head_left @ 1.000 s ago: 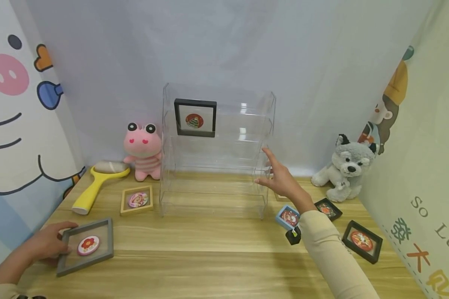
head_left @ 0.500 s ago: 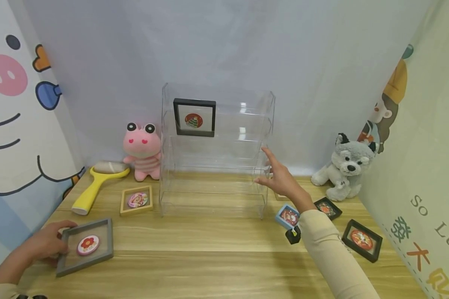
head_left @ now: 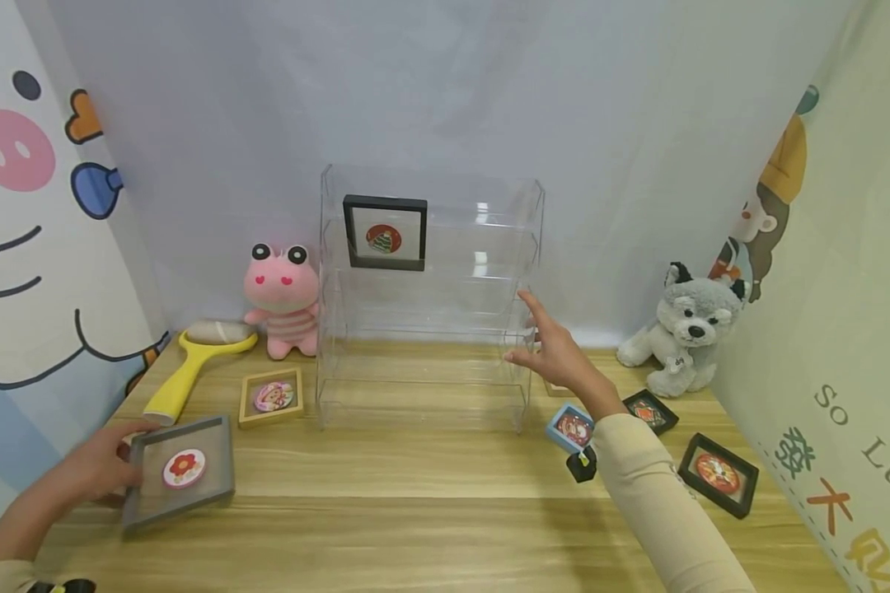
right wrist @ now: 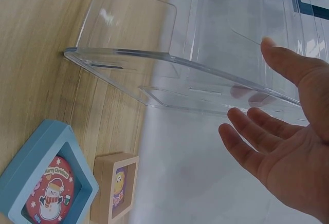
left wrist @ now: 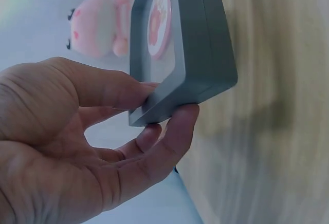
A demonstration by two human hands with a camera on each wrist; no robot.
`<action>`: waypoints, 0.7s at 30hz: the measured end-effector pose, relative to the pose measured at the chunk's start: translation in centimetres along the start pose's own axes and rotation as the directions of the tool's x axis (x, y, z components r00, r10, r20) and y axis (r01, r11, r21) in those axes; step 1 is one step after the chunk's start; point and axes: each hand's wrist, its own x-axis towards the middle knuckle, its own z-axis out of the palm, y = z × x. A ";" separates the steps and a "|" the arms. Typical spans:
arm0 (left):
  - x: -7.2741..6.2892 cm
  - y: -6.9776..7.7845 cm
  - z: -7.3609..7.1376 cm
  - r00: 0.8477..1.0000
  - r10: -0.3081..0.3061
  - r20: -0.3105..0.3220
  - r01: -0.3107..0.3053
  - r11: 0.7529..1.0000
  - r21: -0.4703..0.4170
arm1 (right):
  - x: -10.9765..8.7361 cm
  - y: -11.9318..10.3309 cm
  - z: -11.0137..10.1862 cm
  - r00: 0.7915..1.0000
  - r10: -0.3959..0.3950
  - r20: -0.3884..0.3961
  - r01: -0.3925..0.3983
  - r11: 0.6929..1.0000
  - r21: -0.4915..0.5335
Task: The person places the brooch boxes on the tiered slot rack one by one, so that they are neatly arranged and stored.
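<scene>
In the head view my left hand (head_left: 96, 465) holds a grey square display frame (head_left: 215, 461) by its left edge. A round badge with a red flower (head_left: 185, 468) sits inside. Thumb and fingers pinch the frame's corner in the left wrist view, and its shadow falls on the tabletop below. My right hand (head_left: 559, 354) is at the right side panel of a clear tiered display rack (head_left: 430, 332). Its fingers are extended, the thumb towards the front; the fingertips are at the panel (right wrist: 169, 58), contact hard to tell. On an upper tier stands a black frame (head_left: 386, 265) with a Christmas-tree badge.
A yellow-handled roller (head_left: 178, 383), a yellow frame (head_left: 246, 403) and a pink plush toy (head_left: 282, 288) are on the left. To the right lie a blue frame (head_left: 556, 432), a wooden frame (right wrist: 105, 183), two black frames (head_left: 737, 498) and a grey plush dog (head_left: 686, 329).
My left hand has raised the grey frame slightly and moved it a little to the right and away from me. The right hand stays at the rack.
</scene>
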 end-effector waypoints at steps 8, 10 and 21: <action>0.1 2.2 -0.8 0.998 0.060 0.001 -0.060 0.996 -0.059 | 0.0 -0.2 -0.2 1.000 0.008 0.000 -0.008 1.000 0.000; -0.1 2.9 -0.8 0.995 0.096 -0.026 -0.097 0.994 -0.049 | 0.0 -0.1 -0.1 1.000 0.006 -0.002 -0.006 1.000 0.002; -0.8 6.7 -0.2 0.943 0.291 -0.160 -0.286 0.957 0.055 | -0.1 -0.1 0.0 1.000 0.005 0.000 -0.005 1.000 0.009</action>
